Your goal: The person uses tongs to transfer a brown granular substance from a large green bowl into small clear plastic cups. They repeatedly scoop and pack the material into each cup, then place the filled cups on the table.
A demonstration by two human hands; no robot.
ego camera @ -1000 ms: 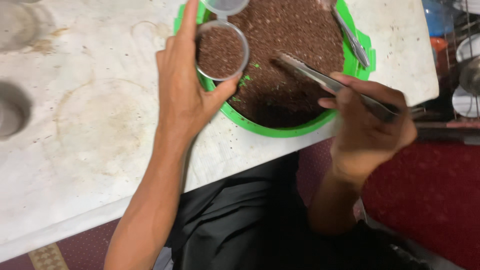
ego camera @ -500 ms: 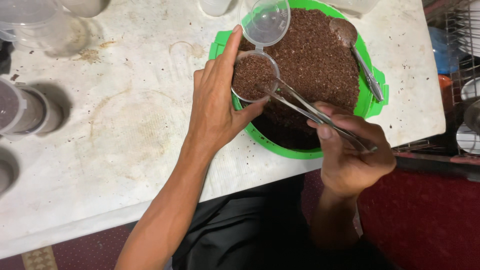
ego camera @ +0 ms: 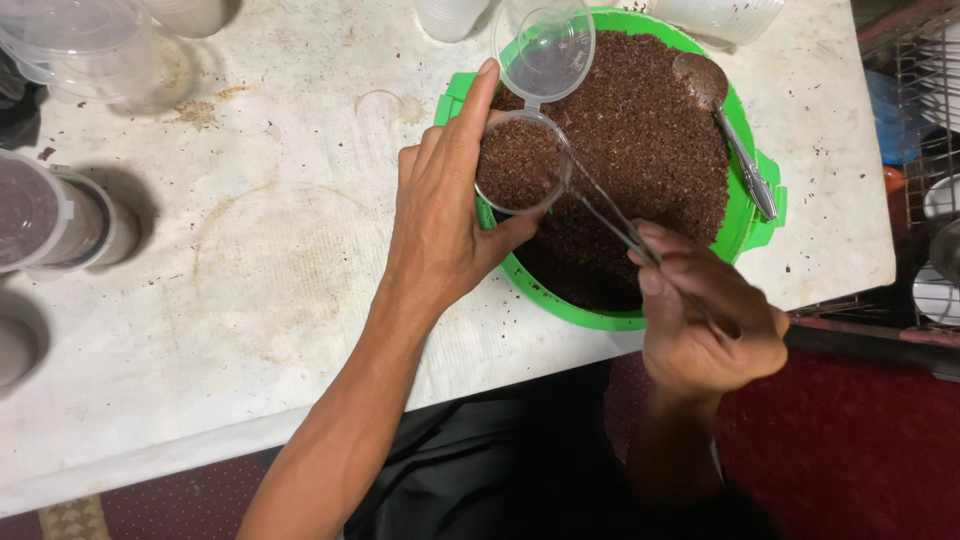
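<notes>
While the left hand (ego camera: 440, 225) clasps a nearly full cup (ego camera: 517, 163) over the green tub (ego camera: 745, 225) at 12 o'clock, the right hand (ego camera: 705, 325) grips a spoon (ego camera: 600, 205) levelling its brown grains; lidded cups (ego camera: 45, 215) wait at 9 o'clock on the table (ego camera: 250, 280).

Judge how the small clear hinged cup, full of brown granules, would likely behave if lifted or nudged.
The small clear cup looks thin-walled, so it probably flexes when squeezed. Its open hinged lid hangs to one side, so it may tip. The brown granules look loose and would likely spill.
</notes>
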